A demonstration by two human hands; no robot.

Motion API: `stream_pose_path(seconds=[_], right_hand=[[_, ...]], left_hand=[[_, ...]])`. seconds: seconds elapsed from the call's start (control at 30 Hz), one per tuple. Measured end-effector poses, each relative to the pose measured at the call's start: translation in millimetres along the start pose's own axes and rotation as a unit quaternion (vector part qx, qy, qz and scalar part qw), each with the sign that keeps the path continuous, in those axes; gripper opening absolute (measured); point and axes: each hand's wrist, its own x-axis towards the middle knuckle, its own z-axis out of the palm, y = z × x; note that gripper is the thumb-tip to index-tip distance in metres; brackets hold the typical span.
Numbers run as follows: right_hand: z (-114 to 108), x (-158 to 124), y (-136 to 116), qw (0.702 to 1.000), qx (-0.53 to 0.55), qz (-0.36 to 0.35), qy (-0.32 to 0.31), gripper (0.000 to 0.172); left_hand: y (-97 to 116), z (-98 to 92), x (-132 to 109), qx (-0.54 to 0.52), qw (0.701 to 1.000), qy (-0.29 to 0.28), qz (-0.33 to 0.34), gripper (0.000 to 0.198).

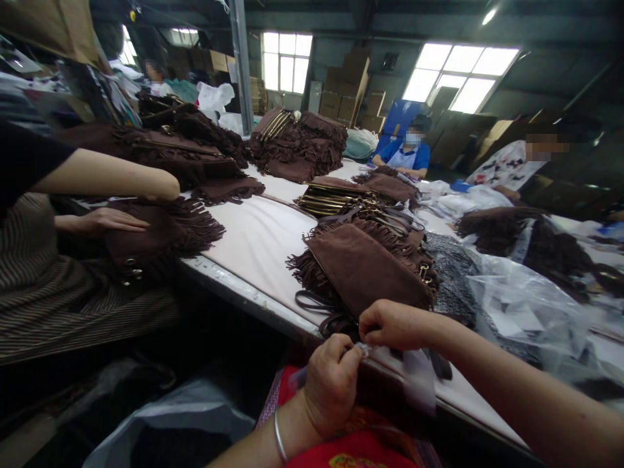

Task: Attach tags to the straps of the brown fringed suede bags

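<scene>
My left hand (333, 383), with a silver bangle on its wrist, is closed in a pinch on a small clear plastic piece (363, 350) at the table's near edge. My right hand (396, 324) is closed too and pinches the same piece from above. Just behind both hands lies a brown suede fringed bag (363, 266) on top of a stack of the same bags. A white tag or plastic strip (419, 383) hangs below my right wrist.
A person at the left rests both hands on another fringed bag (160, 237). Piles of brown bags (297, 146) cover the long white table (253, 240). Crumpled clear plastic bags (526, 305) lie at the right. Two more people work at the far end, with cardboard boxes behind.
</scene>
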Motion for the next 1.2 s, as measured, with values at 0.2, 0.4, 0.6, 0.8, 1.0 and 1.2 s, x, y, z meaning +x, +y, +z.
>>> stream_pose_path(seconds=[0.2, 0.4, 0.6, 0.8, 1.0, 1.2], right_hand=[[11.8, 6.8, -2.0, 0.995, 0.035, 0.036, 0.089, 0.020], [29.9, 14.8, -1.4, 0.971, 0.121, 0.125, 0.165, 0.017], [34.5, 7.9, -3.6, 0.979, 0.096, 0.038, 0.179, 0.018], [32.7, 1.5, -2.2, 0.983, 0.046, -0.078, 0.159, 0.022], [34.3, -4.1, 2.8, 0.973, 0.006, -0.152, 0.172, 0.016], [39.9, -12.3, 1.4, 0.958, -0.119, -0.193, 0.175, 0.017]], left_hand=[[-3.7, 2.7, -3.9, -0.064, 0.997, -0.011, -0.046, 0.018], [-9.1, 4.4, -6.7, -0.100, 0.992, -0.010, -0.071, 0.019], [-9.2, 1.1, -5.2, -0.116, 0.989, -0.052, -0.081, 0.018], [-8.8, -2.3, -0.6, -0.185, 0.970, -0.080, -0.133, 0.017], [-6.9, -8.2, 17.9, -0.325, 0.880, -0.166, -0.303, 0.019], [-2.9, -4.5, 20.8, -0.406, 0.782, -0.226, -0.416, 0.024]])
